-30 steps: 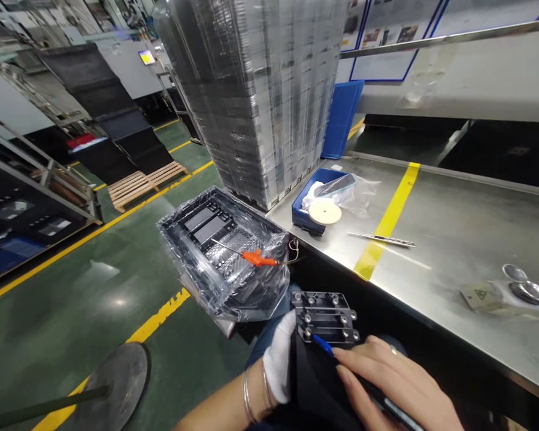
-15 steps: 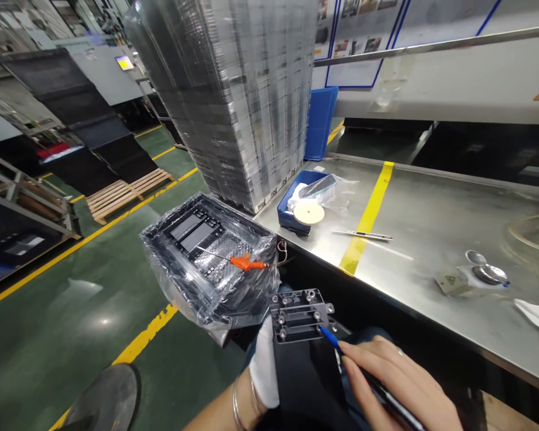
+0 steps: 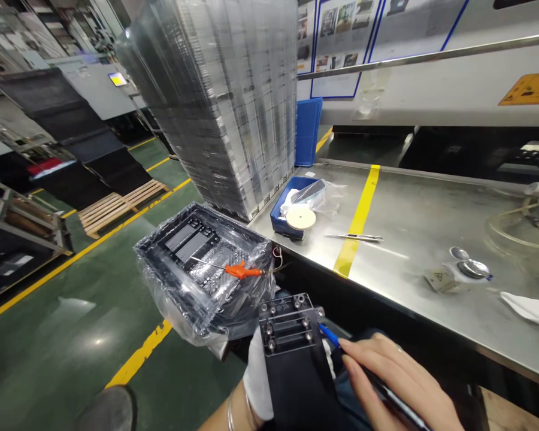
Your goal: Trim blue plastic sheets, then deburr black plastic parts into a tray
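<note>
Tray (image 3: 197, 257) bagged, holds orange tool (image 3: 239, 271) | bin (image 3: 282, 221): disc (image 3: 300, 218)

Steel bench (image 3: 431, 239) – yellow stripe (image 3: 357, 224), blue bin (image 3: 281, 222), tweezers (image 3: 354, 237), white cloth (image 3: 530, 308), tray stack (image 3: 224, 102)

black plate (image 3: 296, 353), blue-tipped pen (image 3: 330, 335), white glove (image 3: 258, 377) (orange-handled tool (image 3: 238, 271) nearby)
</note>
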The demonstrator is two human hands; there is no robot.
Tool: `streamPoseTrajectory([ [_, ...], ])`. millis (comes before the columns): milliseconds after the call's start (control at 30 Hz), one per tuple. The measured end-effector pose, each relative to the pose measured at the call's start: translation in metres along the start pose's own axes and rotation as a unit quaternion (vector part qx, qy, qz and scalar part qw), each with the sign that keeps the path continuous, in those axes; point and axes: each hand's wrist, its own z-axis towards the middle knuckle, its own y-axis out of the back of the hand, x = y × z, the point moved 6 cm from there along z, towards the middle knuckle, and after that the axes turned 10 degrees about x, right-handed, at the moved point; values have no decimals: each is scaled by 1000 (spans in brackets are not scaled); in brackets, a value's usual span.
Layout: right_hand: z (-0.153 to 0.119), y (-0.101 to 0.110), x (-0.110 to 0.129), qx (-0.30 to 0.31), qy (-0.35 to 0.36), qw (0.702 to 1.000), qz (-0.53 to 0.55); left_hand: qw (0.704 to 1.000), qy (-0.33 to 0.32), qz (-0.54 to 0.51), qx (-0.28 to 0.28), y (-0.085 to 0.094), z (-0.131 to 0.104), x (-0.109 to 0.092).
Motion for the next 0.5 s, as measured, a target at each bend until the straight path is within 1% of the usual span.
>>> streamPoseTrajectory([
  [167,3,0,-8,-18,0,999,31,1000,-3,-4,-7,3,1,-1],
  [267,-2,0,-8,-25,-4,1000,16,1000,-1,3,-12,15,-5,1],
  [400,-15,-3,-8,2,-17,1000,16,998,-37,44,-32,34,-16,0],
  [467,-20,-2,-8,10,-22,999,23,996,-52,55,-41,37,-18,-2],
  [500,-21,-1,-8,6,-27,999,21,996,-55,55,-45,36,-18,-4],
])
